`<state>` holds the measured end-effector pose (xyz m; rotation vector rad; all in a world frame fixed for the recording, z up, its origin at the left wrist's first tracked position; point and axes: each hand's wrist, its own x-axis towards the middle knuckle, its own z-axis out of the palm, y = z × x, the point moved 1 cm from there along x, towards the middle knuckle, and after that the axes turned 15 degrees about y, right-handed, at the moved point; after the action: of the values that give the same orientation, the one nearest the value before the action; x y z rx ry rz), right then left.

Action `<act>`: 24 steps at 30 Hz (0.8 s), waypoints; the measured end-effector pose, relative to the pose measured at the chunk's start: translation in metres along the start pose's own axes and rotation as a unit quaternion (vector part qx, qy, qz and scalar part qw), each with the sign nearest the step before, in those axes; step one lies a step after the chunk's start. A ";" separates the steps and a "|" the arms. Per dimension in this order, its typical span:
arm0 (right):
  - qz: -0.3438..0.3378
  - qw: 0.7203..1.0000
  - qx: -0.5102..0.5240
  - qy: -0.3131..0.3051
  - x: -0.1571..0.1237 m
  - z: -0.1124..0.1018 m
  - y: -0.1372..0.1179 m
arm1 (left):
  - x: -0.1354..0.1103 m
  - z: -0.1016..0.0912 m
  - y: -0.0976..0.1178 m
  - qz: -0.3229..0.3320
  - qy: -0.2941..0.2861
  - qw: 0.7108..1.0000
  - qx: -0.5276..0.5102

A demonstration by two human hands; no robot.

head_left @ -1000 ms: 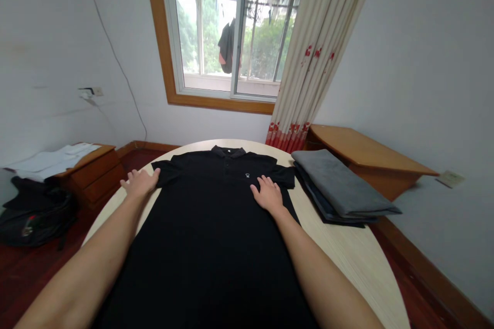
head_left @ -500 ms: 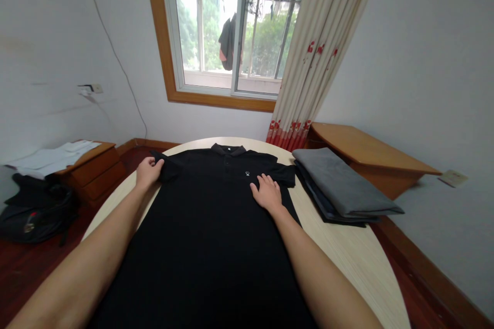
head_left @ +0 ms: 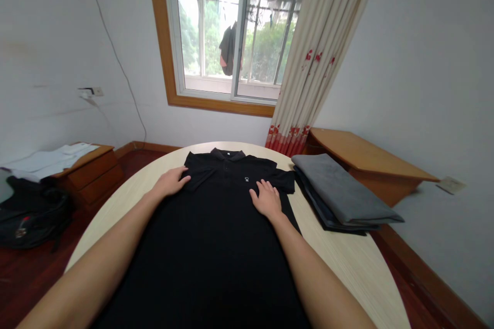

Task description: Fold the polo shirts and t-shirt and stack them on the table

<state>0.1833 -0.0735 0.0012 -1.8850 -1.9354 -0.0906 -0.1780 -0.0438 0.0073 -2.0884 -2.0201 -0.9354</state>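
A black polo shirt [head_left: 216,226] lies face up on a round pale wooden table [head_left: 347,257], collar toward the window. Its left sleeve is folded inward over the chest. My left hand [head_left: 170,183] rests on that folded part, fingers stretched out flat. My right hand [head_left: 265,198] lies flat on the shirt's right chest, fingers spread, just below the small white logo [head_left: 246,180]. The right sleeve [head_left: 283,181] still lies spread out toward the table's right side.
A stack of folded grey and dark clothes [head_left: 339,195] lies on the table's right side. A wooden desk [head_left: 366,157] stands behind it. On the left are a low wooden cabinet [head_left: 90,175] with white cloth and a black bag [head_left: 31,211] on the floor.
My left hand took the left sleeve at the table's edge and carried it inward, folding it over the chest; it now lies flat on it. My right hand stayed in place.
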 end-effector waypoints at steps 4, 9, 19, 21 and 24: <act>0.001 1.000 0.004 -0.003 -0.001 -0.002 -0.001 | -0.002 0.004 -0.011 -0.010 -0.018 0.998 0.064; 0.000 1.000 0.006 -0.004 0.000 -0.002 0.000 | 0.002 -0.001 -0.020 0.001 -0.062 0.998 0.000; -0.001 1.000 0.003 -0.002 -0.001 0.000 0.002 | 0.004 -0.009 -0.032 0.029 -0.071 0.992 -0.102; 0.000 1.000 0.005 -0.003 -0.001 0.000 0.002 | 0.004 -0.012 -0.029 0.038 -0.079 0.988 -0.126; 0.000 1.000 0.009 -0.006 0.000 0.000 0.002 | 0.003 -0.015 -0.028 0.030 -0.093 0.984 -0.152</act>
<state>0.1852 -0.0738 0.0004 -1.8778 -1.9381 -0.0637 -0.2096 -0.0449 0.0110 -2.4648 -1.9899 -1.1393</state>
